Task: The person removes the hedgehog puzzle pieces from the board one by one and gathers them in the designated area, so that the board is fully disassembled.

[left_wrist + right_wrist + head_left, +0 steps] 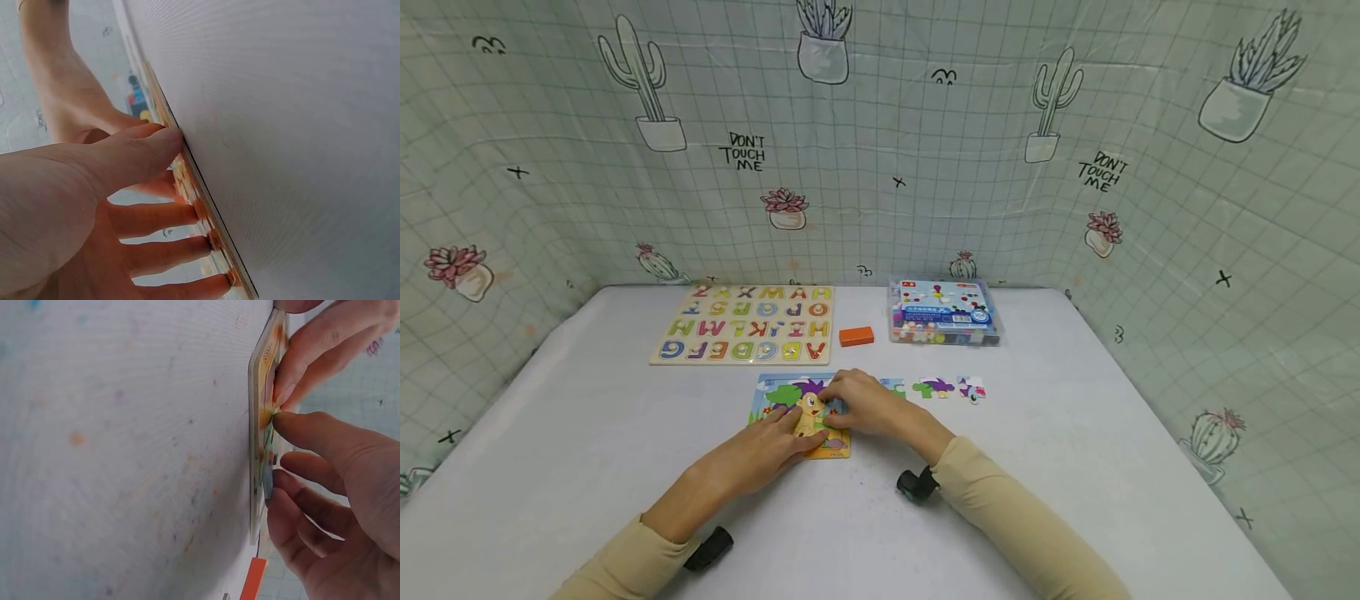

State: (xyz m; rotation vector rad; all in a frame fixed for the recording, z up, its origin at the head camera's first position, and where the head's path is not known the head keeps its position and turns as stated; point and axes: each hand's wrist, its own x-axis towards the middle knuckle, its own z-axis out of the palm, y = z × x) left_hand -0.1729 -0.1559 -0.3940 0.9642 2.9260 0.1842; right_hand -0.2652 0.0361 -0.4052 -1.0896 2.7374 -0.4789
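A colourful jigsaw puzzle board [839, 453] with a cartoon hedgehog [810, 405] lies flat on the table between both hands. The left hand [756, 457] rests on its left and lower part, fingers spread and fairly straight; the left wrist view has its fingertips touching the board's face and the thumb at the edge. On the right part, the right hand [871, 403] has curled fingers. In the right wrist view its thumb and fingers pinch a puzzle piece [269, 467] against the board's surface. The piece's picture is mostly hidden by the fingers.
Loose puzzle pieces [934, 387] lie right of the board, one partly behind the right hand. Farther back are a wooden alphabet board [741, 362], an orange block [856, 337] and a clear plastic box [946, 312] of small coloured parts. A patterned cloth [850, 167] hangs behind.
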